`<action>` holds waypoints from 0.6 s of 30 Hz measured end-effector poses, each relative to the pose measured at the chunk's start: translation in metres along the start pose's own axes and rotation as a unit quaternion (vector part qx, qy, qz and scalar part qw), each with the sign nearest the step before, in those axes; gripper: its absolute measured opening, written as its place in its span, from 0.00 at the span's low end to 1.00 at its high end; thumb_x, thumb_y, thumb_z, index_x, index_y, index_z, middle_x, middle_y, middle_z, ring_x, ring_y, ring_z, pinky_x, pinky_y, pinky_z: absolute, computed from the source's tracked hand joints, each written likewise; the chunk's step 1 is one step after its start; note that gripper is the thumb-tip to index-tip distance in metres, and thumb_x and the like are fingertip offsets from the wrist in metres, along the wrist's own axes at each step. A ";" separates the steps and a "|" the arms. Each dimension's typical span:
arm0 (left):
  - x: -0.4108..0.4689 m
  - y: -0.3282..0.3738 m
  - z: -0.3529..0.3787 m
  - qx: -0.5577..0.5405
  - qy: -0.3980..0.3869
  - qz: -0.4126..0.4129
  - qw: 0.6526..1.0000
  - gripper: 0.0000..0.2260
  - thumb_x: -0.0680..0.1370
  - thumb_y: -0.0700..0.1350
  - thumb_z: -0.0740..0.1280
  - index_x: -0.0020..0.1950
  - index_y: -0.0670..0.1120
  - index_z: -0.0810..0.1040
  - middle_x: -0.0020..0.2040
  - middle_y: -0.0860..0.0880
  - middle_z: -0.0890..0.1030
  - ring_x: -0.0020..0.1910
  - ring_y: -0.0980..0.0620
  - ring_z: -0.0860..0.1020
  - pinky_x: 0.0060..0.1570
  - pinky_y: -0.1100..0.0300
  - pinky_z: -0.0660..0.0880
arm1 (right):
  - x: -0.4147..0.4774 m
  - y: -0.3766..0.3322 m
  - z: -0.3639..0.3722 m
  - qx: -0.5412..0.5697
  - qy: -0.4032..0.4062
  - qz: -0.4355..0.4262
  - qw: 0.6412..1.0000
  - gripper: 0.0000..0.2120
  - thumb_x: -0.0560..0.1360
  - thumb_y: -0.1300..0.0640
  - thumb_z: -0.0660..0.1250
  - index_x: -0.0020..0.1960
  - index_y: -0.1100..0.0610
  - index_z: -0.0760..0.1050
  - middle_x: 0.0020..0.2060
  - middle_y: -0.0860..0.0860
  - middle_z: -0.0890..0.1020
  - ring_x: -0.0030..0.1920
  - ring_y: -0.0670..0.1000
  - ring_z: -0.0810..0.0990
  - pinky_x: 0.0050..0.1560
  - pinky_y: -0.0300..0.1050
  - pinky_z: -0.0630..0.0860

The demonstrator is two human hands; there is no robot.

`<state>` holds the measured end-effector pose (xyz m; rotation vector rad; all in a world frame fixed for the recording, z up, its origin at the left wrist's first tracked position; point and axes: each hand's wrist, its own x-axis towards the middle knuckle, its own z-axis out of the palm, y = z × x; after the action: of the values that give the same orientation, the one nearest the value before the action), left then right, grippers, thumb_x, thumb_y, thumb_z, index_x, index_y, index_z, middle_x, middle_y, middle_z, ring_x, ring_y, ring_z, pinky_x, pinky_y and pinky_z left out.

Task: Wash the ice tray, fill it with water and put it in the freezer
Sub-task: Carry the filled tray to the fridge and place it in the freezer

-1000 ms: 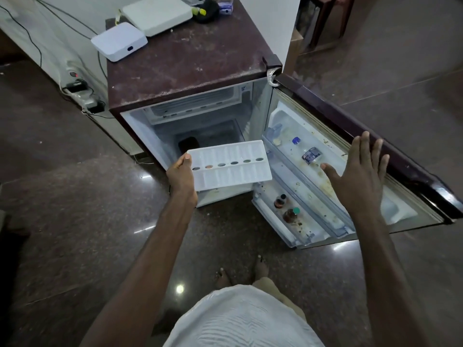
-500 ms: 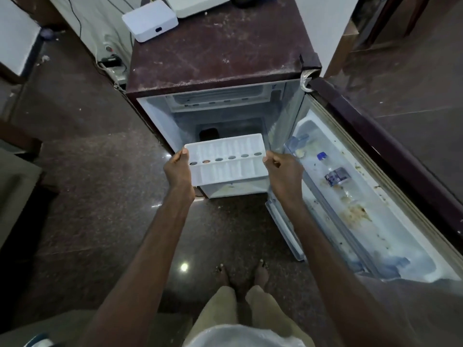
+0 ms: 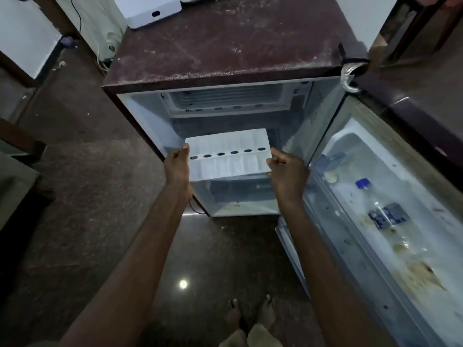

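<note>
The white ice tray (image 3: pixel 229 156) is held level in front of the open small fridge (image 3: pixel 225 71), its far edge just inside the cabinet opening. A row of dark round holes runs along its middle. My left hand (image 3: pixel 176 167) grips its left end and my right hand (image 3: pixel 286 171) grips its right end. The freezer compartment (image 3: pixel 225 100) sits at the top of the fridge interior, above the tray. Whether the tray holds water cannot be told.
The fridge door (image 3: pixel 375 209) stands open to the right, its stained shelves holding a blue-capped bottle (image 3: pixel 362 184) and a dark packet (image 3: pixel 388 216). A white box (image 3: pixel 147 8) lies on the maroon fridge top. My bare feet (image 3: pixel 250 314) stand on the dark polished floor.
My right hand left the open door and took the tray's right end. Both hands carried the tray closer, up to the fridge opening.
</note>
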<state>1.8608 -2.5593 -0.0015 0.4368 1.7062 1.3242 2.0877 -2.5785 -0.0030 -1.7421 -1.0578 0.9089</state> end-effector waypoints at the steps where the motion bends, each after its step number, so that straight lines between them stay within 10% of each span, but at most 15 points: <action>1: 0.011 -0.004 0.002 -0.014 -0.018 0.003 1.000 0.09 0.83 0.48 0.68 0.56 0.43 0.81 0.51 0.45 0.85 0.49 0.45 0.83 0.47 0.51 0.83 | 0.008 0.005 0.008 -0.003 0.010 -0.003 1.000 0.15 0.78 0.61 0.73 0.63 0.53 0.84 0.54 0.49 0.88 0.50 0.50 0.87 0.56 0.52 0.85; 9: 0.069 -0.009 0.026 -0.040 -0.104 0.045 0.993 0.12 0.86 0.43 0.59 0.60 0.48 0.82 0.48 0.53 0.87 0.46 0.54 0.84 0.39 0.64 0.79 | 0.091 0.023 0.057 0.036 0.072 -0.018 0.997 0.08 0.73 0.62 0.74 0.51 0.56 0.87 0.49 0.54 0.88 0.49 0.56 0.87 0.48 0.61 0.85; 14: 0.100 0.002 0.048 -0.050 -0.080 0.076 0.993 0.07 0.85 0.44 0.63 0.55 0.51 0.81 0.50 0.52 0.82 0.48 0.54 0.80 0.53 0.58 0.75 | 0.142 0.017 0.078 0.029 0.084 -0.021 0.996 0.12 0.73 0.64 0.71 0.32 0.53 0.82 0.37 0.51 0.86 0.41 0.55 0.87 0.45 0.63 0.86; 18: 0.124 0.009 0.055 -0.026 -0.113 0.147 0.982 0.12 0.82 0.42 0.70 0.65 0.46 0.80 0.57 0.51 0.83 0.58 0.52 0.81 0.53 0.60 0.79 | 0.177 0.010 0.090 0.030 0.094 -0.046 0.994 0.06 0.73 0.64 0.72 0.42 0.58 0.87 0.44 0.56 0.88 0.42 0.55 0.87 0.46 0.58 0.86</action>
<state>1.8382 -2.4334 -0.0488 0.8021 1.4547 1.4633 2.0761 -2.3912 -0.0682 -1.6782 -0.9686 0.6974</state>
